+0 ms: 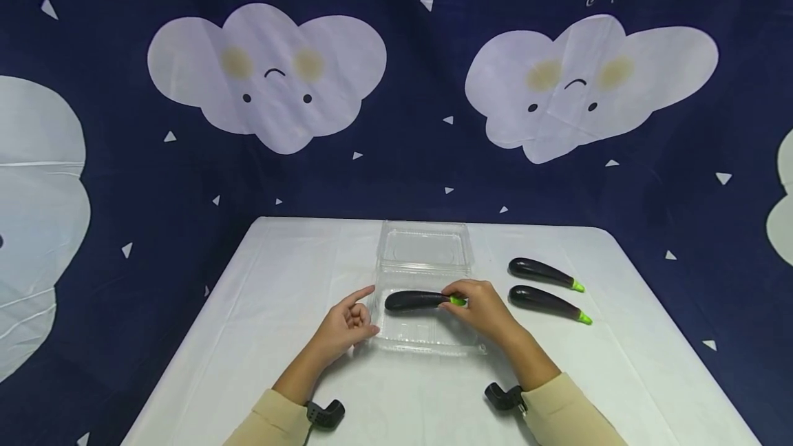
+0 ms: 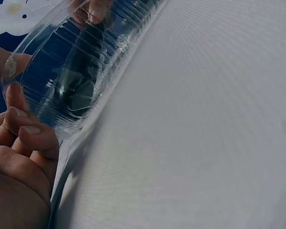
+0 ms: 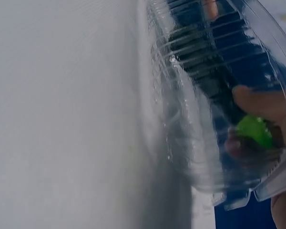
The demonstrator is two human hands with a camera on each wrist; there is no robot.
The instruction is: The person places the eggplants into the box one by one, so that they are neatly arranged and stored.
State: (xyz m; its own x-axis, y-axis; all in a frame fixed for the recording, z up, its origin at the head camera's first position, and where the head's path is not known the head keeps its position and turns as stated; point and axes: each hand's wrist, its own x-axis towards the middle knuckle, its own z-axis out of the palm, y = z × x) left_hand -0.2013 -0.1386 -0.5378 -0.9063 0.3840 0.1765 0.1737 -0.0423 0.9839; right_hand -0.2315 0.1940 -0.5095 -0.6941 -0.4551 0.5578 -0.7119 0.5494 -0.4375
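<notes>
A dark eggplant (image 1: 414,301) with a bright green stem end lies level inside the base of a clear plastic clamshell box (image 1: 396,341). My right hand (image 1: 480,305) reaches into the box and pinches the eggplant at its stem end. Through the clear wall, the right wrist view shows the green tip (image 3: 254,130) between thumb and fingers. At the box's left side my left hand (image 1: 344,323) steadies the rim with index finger and thumb extended, its other fingers bent and holding nothing. In the left wrist view, fingertips sit right at the clear rim (image 2: 10,69).
Two more eggplants, a farther one (image 1: 540,272) and a nearer one (image 1: 548,302), lie to the right of the box. The box's lid (image 1: 426,234) is folded back, away from me. A white-covered table (image 1: 297,274) meets a dark blue cloud-print curtain (image 1: 421,177) behind.
</notes>
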